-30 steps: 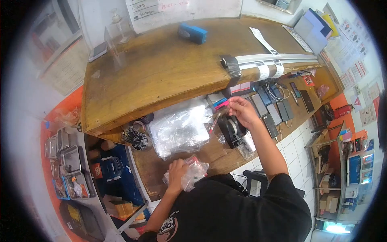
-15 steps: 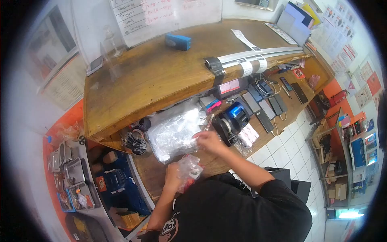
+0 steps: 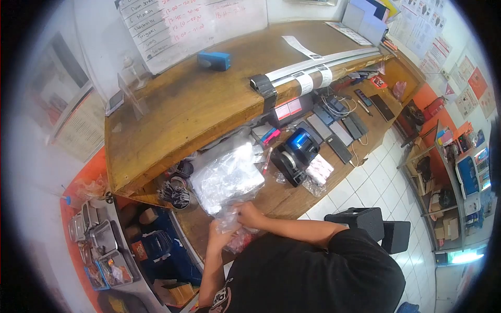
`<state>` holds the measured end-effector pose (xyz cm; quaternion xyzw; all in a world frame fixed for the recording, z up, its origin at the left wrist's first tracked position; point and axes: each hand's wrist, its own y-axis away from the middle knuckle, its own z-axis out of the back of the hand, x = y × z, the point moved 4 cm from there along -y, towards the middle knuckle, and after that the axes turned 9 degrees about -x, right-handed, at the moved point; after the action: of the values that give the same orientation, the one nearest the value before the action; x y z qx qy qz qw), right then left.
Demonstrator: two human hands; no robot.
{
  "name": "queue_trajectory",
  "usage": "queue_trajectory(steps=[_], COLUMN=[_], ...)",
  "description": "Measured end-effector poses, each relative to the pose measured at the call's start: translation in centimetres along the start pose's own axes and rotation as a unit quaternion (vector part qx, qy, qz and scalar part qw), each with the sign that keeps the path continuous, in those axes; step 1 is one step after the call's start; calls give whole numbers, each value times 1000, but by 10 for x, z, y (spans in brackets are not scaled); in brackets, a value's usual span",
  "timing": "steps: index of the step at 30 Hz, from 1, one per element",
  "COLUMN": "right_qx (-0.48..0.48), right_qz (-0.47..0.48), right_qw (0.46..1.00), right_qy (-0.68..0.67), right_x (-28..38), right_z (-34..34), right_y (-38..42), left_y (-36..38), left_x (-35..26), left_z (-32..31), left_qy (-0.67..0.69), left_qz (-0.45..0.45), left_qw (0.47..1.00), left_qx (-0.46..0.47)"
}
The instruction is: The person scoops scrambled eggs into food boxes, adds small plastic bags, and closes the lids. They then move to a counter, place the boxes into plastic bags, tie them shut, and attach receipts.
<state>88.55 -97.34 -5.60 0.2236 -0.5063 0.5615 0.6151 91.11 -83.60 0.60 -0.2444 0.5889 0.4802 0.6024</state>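
Observation:
A clear plastic bag with something red in it (image 3: 241, 241) hangs at the desk's front edge, close to the body. My left hand (image 3: 221, 236) grips the bag's upper left part. Across from it, my right hand (image 3: 249, 214) has its fingers closed on the top of the same bag, nearly touching the left. Just beyond both hands lies a stack of clear plastic bags (image 3: 224, 175), shiny and crinkled. The bag's opening cannot be made out between the fingers.
Right of the stack stands a black and blue device (image 3: 297, 156), with several phones (image 3: 334, 130) beyond it. A cup of dark-handled items (image 3: 180, 197) is at the left. The raised wooden shelf (image 3: 172, 125) bears a blue box (image 3: 214, 61). Metal trays (image 3: 104, 237) sit far left.
My right hand has moved down and left from the plastic stack to the bag, and now holds it beside my left hand. The camera view has shifted slightly.

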Motion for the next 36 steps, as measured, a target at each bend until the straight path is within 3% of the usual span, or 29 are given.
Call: queue_trajectory(steps=[2,5,9,10,11,12,15,16,18,19,20,21,22,24,26,29,31,32,34,36], right_qx=[125,175,202,181,160,159,189,149,110,112,115,117,116,113,104,136,148,161,175,188], right_qz=[-36,-27,0,54,108,107,30,9,-11,-40,-69,-68,-87,-102,-94,-115,-109,-102,-115,-125], right_qw=[991,983,977,980,980,981,981,989,994,993,990,990,988,986,985,983,982,981,978,974], right_qy=[-18,-44,-67,-54,-41,-41,14,9,3,-19,-41,-43,-58,-74,-105,-52,-42,-30,-21,-13], right_x=[11,13,18,36,50,54,47,38,25,20,16,16,15,10,-3,12,7,5,2,-6], right_z=[8,13,20,28,33,34,23,15,9,6,4,3,3,-4,-13,0,-3,-4,-9,-14], right_y=[-3,-1,0,0,0,1,6,9,12,13,15,15,15,14,18,12,10,9,8,7], left_y=[3,4,-9,-9,-7,-4,3,8,17,19,22,26,25,18,27,33,34,32,32,32], left_x=[5,13,63,60,62,63,61,54,23,20,10,3,14,50,27,32,26,27,24,14], left_z=[-1,-1,0,0,1,1,0,4,17,22,30,32,33,31,23,12,3,2,-6,-10], left_qy=[65,139,155,155,189,222,279,279,78,77,-112,-297,-299,-141,-152,-274,-244,-242,-346,-365], left_qz=[19,14,-34,-34,32,97,133,133,-27,-27,-123,-213,-211,-140,-162,-222,-378,-380,-436,-456], left_qw=[997,988,979,979,972,959,943,943,994,994,980,920,919,978,972,936,893,892,831,811], left_qx=[-23,-60,-125,-125,-138,-150,-126,-126,-68,-69,-109,-143,-146,-65,-76,-22,-29,-24,9,25])
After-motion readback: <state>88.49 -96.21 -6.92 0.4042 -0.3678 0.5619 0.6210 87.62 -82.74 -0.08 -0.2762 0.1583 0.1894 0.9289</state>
